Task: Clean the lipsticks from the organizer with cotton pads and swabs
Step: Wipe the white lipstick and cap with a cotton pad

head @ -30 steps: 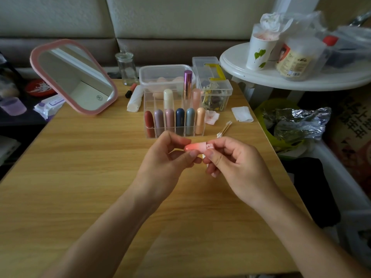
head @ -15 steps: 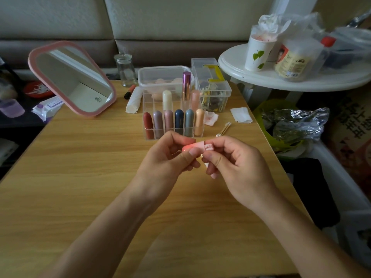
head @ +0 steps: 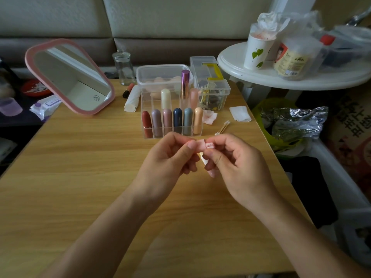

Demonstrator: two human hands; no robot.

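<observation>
A small pink lipstick [head: 200,145] is held level above the table between both hands. My left hand [head: 168,157] pinches its left end with thumb and fingers. My right hand [head: 236,167] pinches the right end, and a white cotton pad [head: 205,161] shows under its thumb. Just behind the hands stands the clear organizer [head: 173,135], with several capped lipsticks upright in two rows. Cotton swabs [head: 222,128] lie on the table to its right. A pink-stained pad [head: 209,117] and a clean white pad [head: 240,113] lie near them.
A pink-framed mirror [head: 70,77] leans at the back left. A glass jar [head: 123,69], a plastic box of sponges [head: 160,74] and a clip box [head: 210,87] stand behind the organizer. To the right are a white round table [head: 281,78] and a foil-filled bin [head: 295,125].
Both hands stay in place on the pink lipstick. Only the fingers shift slightly on it, and the view drifts a little.
</observation>
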